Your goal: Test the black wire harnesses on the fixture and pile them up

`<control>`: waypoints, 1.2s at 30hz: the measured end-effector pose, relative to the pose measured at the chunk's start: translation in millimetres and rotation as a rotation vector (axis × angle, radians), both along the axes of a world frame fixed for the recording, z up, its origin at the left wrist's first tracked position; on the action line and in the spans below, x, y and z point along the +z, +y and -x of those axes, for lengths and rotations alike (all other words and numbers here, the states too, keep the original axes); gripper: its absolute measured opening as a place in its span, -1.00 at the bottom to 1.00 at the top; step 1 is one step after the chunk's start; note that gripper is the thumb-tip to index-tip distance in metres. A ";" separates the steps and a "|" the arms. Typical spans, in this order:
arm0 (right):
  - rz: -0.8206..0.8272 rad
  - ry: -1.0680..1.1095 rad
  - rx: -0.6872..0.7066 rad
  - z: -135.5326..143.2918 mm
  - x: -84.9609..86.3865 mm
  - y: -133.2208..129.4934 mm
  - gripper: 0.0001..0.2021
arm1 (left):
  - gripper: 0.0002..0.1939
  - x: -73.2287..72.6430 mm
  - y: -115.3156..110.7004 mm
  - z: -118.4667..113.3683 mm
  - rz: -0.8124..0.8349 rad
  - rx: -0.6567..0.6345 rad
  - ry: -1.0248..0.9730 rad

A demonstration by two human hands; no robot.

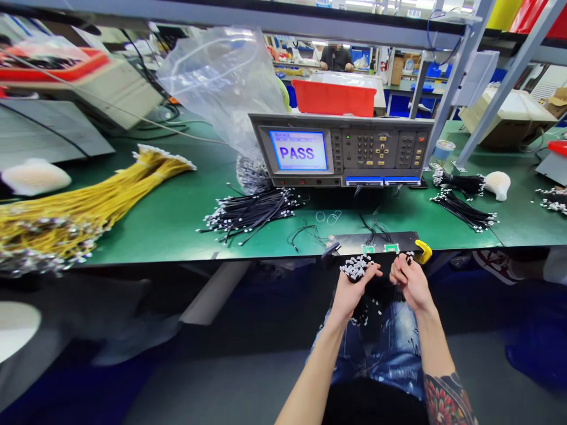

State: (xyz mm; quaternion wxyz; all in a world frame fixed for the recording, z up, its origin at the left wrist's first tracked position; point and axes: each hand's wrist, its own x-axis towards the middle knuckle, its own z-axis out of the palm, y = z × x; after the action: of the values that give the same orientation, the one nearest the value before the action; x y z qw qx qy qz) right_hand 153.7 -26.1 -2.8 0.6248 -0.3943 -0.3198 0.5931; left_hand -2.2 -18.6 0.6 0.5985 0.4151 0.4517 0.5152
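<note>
My left hand is closed around a bundle of black cables with white connectors, just below the bench edge. Fingers bent, my right hand is at the edge near a few small white connectors; its grip is partly hidden. Between and above the hands, a black fixture plate carries two small green boards with black wires. Behind it stands a grey tester, its screen reading "PASS". More cables hang over my lap.
Black cable bundles lie left of the fixture, others on the right. Yellow cables cover the far left. A yellow clamp sits at the bench edge. Metal posts rise behind. A person is in the background.
</note>
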 end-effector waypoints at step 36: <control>0.006 -0.048 -0.308 -3.3 -2.3 2.3 -0.61 | -0.49 11.8 -3.2 15.3 0.096 -0.069 -0.229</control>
State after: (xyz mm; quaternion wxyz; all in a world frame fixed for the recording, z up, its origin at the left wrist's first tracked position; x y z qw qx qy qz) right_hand 157.0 -23.8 -5.1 0.6994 -0.4545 -0.2686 0.4818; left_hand -17.5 -21.8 12.4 0.6828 0.3399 0.3900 0.5158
